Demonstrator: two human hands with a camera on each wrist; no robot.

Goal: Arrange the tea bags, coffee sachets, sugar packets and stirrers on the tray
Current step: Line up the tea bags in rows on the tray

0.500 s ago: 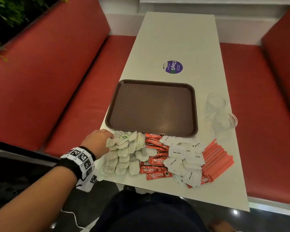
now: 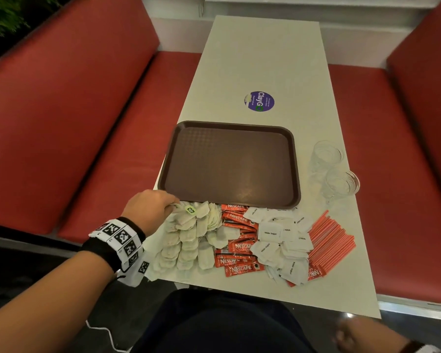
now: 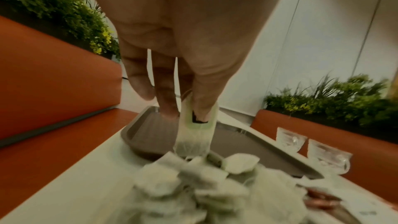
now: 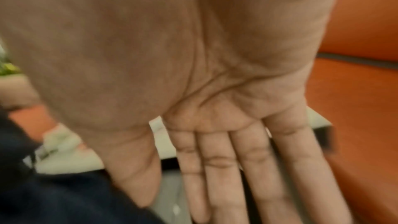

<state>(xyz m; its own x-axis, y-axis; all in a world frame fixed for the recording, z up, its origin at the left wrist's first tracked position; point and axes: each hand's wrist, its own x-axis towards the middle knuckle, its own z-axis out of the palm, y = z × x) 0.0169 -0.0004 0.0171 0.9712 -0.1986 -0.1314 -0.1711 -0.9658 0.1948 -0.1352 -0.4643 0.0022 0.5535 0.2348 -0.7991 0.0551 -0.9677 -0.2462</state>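
A brown tray [image 2: 229, 164] lies bare on the white table [image 2: 265, 59]. Along its near edge sit a heap of pale tea bags [image 2: 189, 240], red Nescafe sachets [image 2: 237, 245], white sugar packets [image 2: 283, 245] and orange stirrers [image 2: 329, 240]. My left hand [image 2: 150, 205] is at the far left corner of the tea bag heap. In the left wrist view its thumb and fingers [image 3: 193, 105] pinch one tea bag [image 3: 193, 140] just above the pile. My right hand [image 2: 351, 337] hangs below the table's near edge, with its fingers [image 4: 247, 168] straight and empty.
Two clear glass cups [image 2: 334, 169] stand right of the tray. A round purple sticker [image 2: 259, 101] lies beyond the tray. Red bench seats [image 2: 74, 123] flank the table on both sides. Green plants [image 3: 53, 6] stand behind the left bench.
My left hand has closed its fingers on a tea bag at the pile's far left corner. The tray and the other piles have not moved.
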